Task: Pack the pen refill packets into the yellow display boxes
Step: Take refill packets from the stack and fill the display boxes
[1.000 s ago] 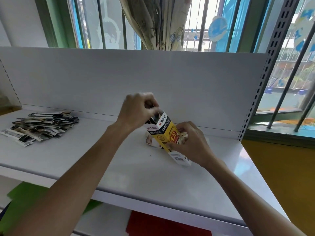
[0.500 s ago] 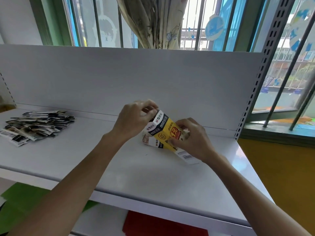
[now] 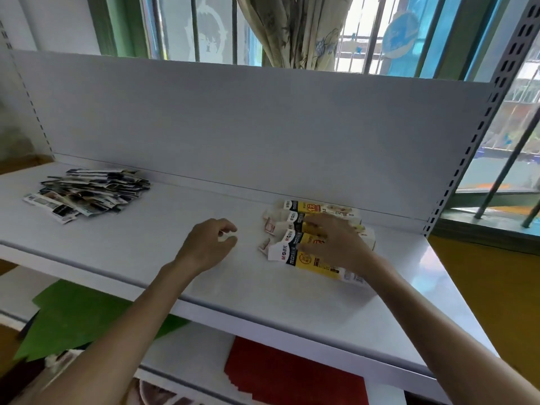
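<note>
My right hand (image 3: 336, 244) lies flat on the yellow display boxes (image 3: 314, 262), its fingers (image 3: 317, 223) straight and spread across their tops, gripping nothing. The boxes lie on their sides, touching one another in a row that runs back toward the rear panel (image 3: 233, 127), at the right end of the white shelf (image 3: 146, 238). I count 4, though my hand hides part of the middle ones. Their white flap ends point left.

My left hand (image 3: 206, 247) sits just above the shelf, a little left of the boxes and apart from them. Its fingers (image 3: 228, 228) are loosely curled toward the thumb, and I see nothing held between them.

The pen refill packets (image 3: 87, 194) lie in 1 loose heap at the far left of the shelf, well apart from both hands and from the boxes.

Behind the panel hang a patterned curtain (image 3: 298, 30) and window bars (image 3: 194, 24). Below the shelf show a green sheet (image 3: 76, 314) and a red sheet (image 3: 292, 378).
</note>
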Available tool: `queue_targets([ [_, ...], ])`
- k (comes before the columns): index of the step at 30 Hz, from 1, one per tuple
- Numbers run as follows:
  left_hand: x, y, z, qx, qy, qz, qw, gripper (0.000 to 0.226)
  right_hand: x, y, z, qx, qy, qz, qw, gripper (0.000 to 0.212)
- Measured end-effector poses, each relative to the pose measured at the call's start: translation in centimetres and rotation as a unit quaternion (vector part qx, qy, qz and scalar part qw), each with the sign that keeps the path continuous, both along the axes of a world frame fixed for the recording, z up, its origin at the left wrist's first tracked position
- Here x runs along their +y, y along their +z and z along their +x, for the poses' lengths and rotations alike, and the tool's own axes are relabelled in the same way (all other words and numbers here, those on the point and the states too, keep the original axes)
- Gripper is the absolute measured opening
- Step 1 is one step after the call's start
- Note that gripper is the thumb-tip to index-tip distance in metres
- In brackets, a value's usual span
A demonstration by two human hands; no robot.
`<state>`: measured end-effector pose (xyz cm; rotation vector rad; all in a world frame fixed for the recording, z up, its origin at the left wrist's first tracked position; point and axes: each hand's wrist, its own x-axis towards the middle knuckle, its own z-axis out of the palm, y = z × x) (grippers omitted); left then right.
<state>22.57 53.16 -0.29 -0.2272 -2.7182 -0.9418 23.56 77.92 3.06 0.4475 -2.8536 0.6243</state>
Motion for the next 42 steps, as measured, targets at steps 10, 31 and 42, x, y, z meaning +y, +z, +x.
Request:
queue_targets([
  [10, -17.8, 3.5, 8.0, 0.054, 0.149, -0.056, 0.986, 0.03, -21.9, 2.7, -2.9, 0.078, 0.162, -0.141, 0.974, 0.047],
  [31, -45.5, 1.2, 14.0, 0.038, 0.244, 0.002, 0.969, 0.027, -53.7, -2.0, -3.3, 0.004, 0.233, -0.158, 0.96, 0.041],
  [42, -51.2, 1.5, -0.1, 0.031, 0.139, -0.009, 0.99, 0.028, -56.7, -1.3, -17.7, 0.035, 0.124, -0.142, 0.981, 0.028],
])
